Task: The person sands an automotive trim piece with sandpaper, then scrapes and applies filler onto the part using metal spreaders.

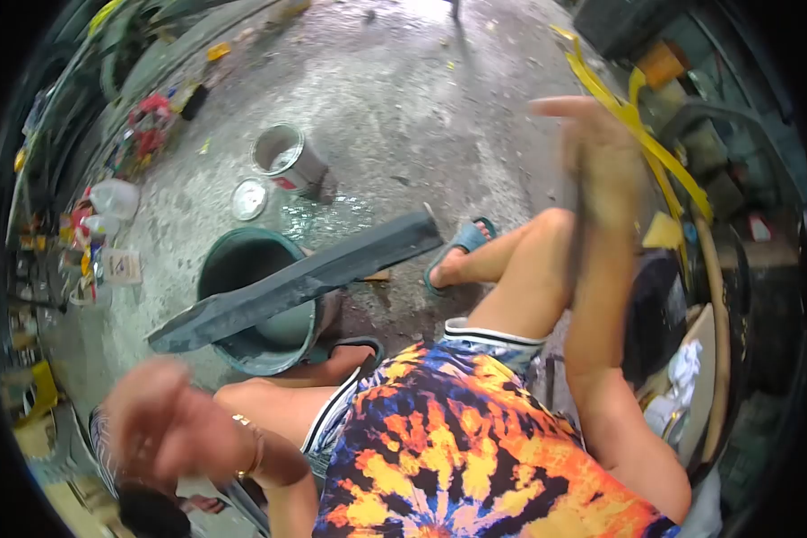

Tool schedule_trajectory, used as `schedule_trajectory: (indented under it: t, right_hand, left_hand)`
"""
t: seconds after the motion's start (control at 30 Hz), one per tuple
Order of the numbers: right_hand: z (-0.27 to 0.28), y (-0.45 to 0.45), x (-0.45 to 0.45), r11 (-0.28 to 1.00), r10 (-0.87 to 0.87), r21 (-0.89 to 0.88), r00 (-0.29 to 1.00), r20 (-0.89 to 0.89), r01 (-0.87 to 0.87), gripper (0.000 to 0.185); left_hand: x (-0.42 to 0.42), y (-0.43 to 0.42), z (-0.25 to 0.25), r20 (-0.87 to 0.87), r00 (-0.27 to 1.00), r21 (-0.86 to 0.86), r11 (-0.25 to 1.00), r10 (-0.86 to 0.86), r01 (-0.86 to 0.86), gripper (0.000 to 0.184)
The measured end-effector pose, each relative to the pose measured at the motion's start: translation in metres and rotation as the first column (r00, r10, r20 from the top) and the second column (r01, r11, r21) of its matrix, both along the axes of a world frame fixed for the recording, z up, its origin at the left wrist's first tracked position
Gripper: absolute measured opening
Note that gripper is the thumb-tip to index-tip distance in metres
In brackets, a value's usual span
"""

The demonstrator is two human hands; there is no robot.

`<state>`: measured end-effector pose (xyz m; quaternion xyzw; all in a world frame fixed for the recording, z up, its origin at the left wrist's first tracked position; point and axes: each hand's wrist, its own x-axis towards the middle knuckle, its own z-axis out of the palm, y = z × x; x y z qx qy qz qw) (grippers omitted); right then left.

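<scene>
A long dark grey board-like piece [305,280], worn pale at its edges, lies slanted across the rim of a dark green bucket [208,260]. Neither of my hands touches it. My left hand [175,421], smeared by motion, is in front of the bucket near the piece's lower end; a gold-coloured bracelet circles the wrist. Raised at the right, my right hand [601,148] is blurred too, one finger stretched to the left. A dark narrow streak runs down beside that hand and forearm; I cannot make out whether it is something held.
Beyond the bucket stand an open paint can [298,161] and its round lid [249,199] on the wet concrete floor [403,117]. Plastic jugs [115,199] and clutter line the left. Yellow straps [632,117] and a wooden pole [713,332] are at the right.
</scene>
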<state>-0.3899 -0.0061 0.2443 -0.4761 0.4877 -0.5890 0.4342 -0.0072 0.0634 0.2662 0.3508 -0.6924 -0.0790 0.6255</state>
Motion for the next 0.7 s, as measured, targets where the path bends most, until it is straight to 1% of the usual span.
schedule_trajectory:
  t: [0.03,0.07,0.1,0.13,0.17,0.2,0.23,0.27,0.3,0.33,0.4,0.43,0.5,0.53,0.57,0.6,0.63,0.67,0.7]
  right_hand:
    - [-0.035,-0.017,0.0,0.992,-0.032,0.124,0.999,-0.037,0.036,0.038]
    - [-0.071,-0.034,0.0,0.967,-0.052,0.245,0.996,-0.073,0.068,0.045]
    - [-0.127,-0.041,-0.01,0.932,-0.079,0.36,0.993,0.086,0.042,0.048]
    - [-0.156,-0.038,-0.01,0.897,-0.132,0.442,0.968,0.215,0.024,0.047]
    - [-0.141,-0.025,0.0,0.825,-0.207,0.565,0.924,0.322,-0.012,0.041]
    - [-0.173,-0.021,-0.01,0.863,-0.137,0.498,0.911,0.389,-0.083,0.04]
    - [-0.185,-0.019,-0.009,0.893,-0.058,0.423,0.892,0.448,-0.154,0.041]
    - [-0.194,-0.012,-0.013,0.894,-0.132,0.435,0.868,0.478,-0.104,0.045]
    - [-0.172,-0.004,0.001,0.892,-0.201,0.448,0.839,0.506,-0.056,0.049]
    - [-0.16,0.002,0.009,0.886,-0.267,0.463,0.804,0.531,-0.011,0.054]
    - [-0.171,0.005,0.006,0.922,-0.198,0.381,0.762,0.616,-0.069,0.061]
    - [-0.174,0.007,0.005,0.937,-0.158,0.336,0.739,0.655,-0.097,0.064]
    - [-0.171,0.017,0.005,0.891,-0.332,0.453,0.692,0.641,0.007,0.052]
    - [-0.174,0.02,0.008,0.859,-0.383,0.512,0.68,0.625,0.014,0.044]
    - [-0.176,0.024,0.011,0.823,-0.434,0.567,0.665,0.607,0.019,0.037]
    - [-0.177,0.028,0.014,0.851,-0.359,0.519,0.637,0.682,-0.076,0.032]
    - [-0.176,0.033,0.017,0.886,-0.231,0.411,0.562,0.794,-0.215,0.028]
    - [-0.17,0.034,0.025,0.89,-0.087,0.266,0.436,0.896,-0.369,0.024]
    - [-0.172,0.035,0.027,0.882,-0.032,0.189,0.346,0.938,-0.431,0.022]
  left_hand:
    - [0.0,-0.004,-0.036,-0.043,0.998,0.178,0.983,0.05,-0.042,0.021]
    - [0.0,-0.01,-0.07,-0.035,0.996,0.346,0.936,0.077,-0.06,0.017]
    - [0.0,-0.018,-0.104,-0.057,0.997,0.519,0.854,0.057,-0.019,0.025]
    - [0.003,-0.028,-0.129,0.212,0.977,0.573,0.808,0.014,-0.136,0.032]
    - [0.001,-0.032,-0.153,0.326,0.945,0.563,0.808,-0.022,-0.176,0.035]
    - [0.003,-0.035,-0.179,0.373,0.922,0.58,0.802,-0.107,-0.141,0.045]
    - [-0.004,-0.035,-0.192,0.449,0.877,0.629,0.757,-0.169,-0.176,0.061]
    - [-0.011,-0.037,-0.204,0.51,0.836,0.606,0.773,-0.2,-0.185,0.072]
    - [-0.023,-0.041,-0.21,0.57,0.79,0.582,0.79,-0.226,-0.193,0.083]
    - [-0.032,-0.045,-0.214,0.63,0.741,0.555,0.802,-0.234,-0.219,0.089]
    - [-0.049,-0.057,-0.221,0.737,0.632,0.495,0.828,-0.239,-0.265,0.101]
    - [-0.052,-0.063,-0.228,0.745,0.612,0.508,0.82,-0.266,-0.262,0.103]
    - [-0.052,-0.077,-0.244,0.763,0.568,0.528,0.803,-0.307,-0.275,0.108]
    - [-0.05,-0.082,-0.247,0.76,0.571,0.518,0.82,-0.311,-0.242,0.107]
    - [-0.049,-0.087,-0.237,0.767,0.539,0.529,0.819,-0.348,-0.224,0.103]
    - [-0.043,-0.087,-0.237,0.771,0.54,0.497,0.849,-0.337,-0.179,0.099]
    - [-0.037,-0.087,-0.242,0.751,0.55,0.52,0.84,-0.366,-0.152,0.096]
    - [-0.034,-0.086,-0.239,0.768,0.508,0.534,0.828,-0.39,-0.173,0.095]
    - [-0.029,-0.088,-0.24,0.742,0.533,0.529,0.843,-0.406,-0.095,0.095]
